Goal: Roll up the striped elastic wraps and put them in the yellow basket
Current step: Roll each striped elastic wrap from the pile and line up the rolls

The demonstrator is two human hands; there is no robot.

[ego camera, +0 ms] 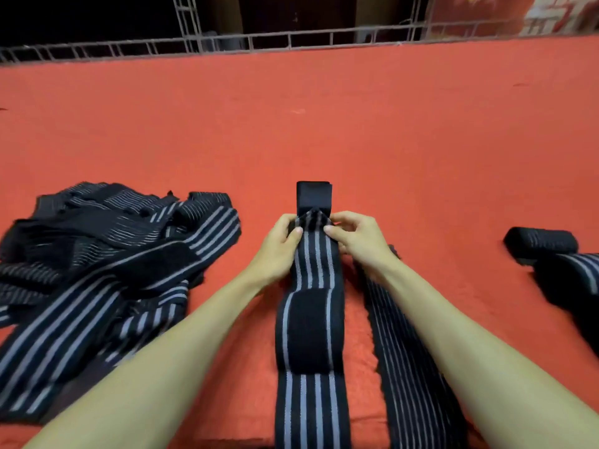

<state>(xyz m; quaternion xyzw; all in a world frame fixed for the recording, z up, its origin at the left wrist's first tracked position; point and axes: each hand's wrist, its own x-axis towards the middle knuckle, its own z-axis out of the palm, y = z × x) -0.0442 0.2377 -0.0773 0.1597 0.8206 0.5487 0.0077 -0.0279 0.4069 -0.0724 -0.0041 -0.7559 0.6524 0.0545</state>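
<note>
Through the head camera I see my left hand and right hand at centre frame. Their fingers are curled, pinching the striped wrap near its black far end. It trails down the red desk toward me. A pile of wraps lies lower left, and a rolled wrap sits at right.

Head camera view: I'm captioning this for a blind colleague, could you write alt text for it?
The left hand and right hand pinch the far end of a striped elastic wrap lying lengthwise on a red cloth. A loose pile of wraps lies to the left, a second wrap stretches alongside on the right, and a partly rolled wrap sits far right.
</note>
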